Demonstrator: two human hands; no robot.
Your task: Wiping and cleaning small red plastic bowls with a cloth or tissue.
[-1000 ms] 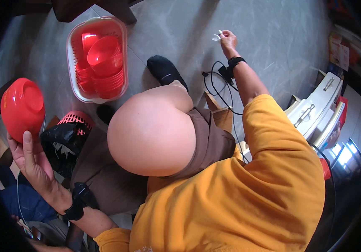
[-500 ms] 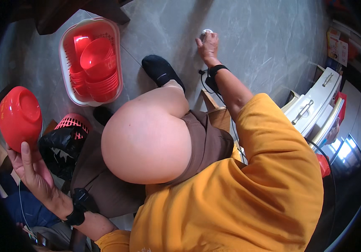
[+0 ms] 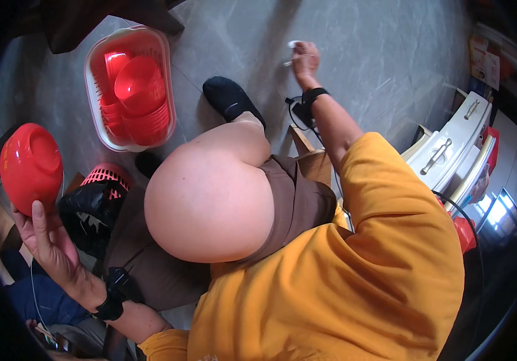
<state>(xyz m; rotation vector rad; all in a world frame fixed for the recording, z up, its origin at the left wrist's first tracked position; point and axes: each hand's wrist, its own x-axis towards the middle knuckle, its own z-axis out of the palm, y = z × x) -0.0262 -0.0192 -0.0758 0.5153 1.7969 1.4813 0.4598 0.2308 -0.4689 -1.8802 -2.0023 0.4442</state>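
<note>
Bowl (image 3: 23,168), round, red and glossy with a ring foot, is at left, clamped at its near edge by my left hand's (image 3: 50,240) thumb and fingers. It looks plastic: likely light, stiff, slightly slippery, best gripped there. Far right, my right hand's (image 3: 305,61) fingers curl together around a white piece (image 3: 293,44). Far left, bowls (image 3: 147,120) nest in a smooth-rimmed basket (image 3: 127,147).

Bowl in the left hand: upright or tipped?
Tipped: the red bowl in the left hand turns its round base toward the camera, hiding its inside.
</note>
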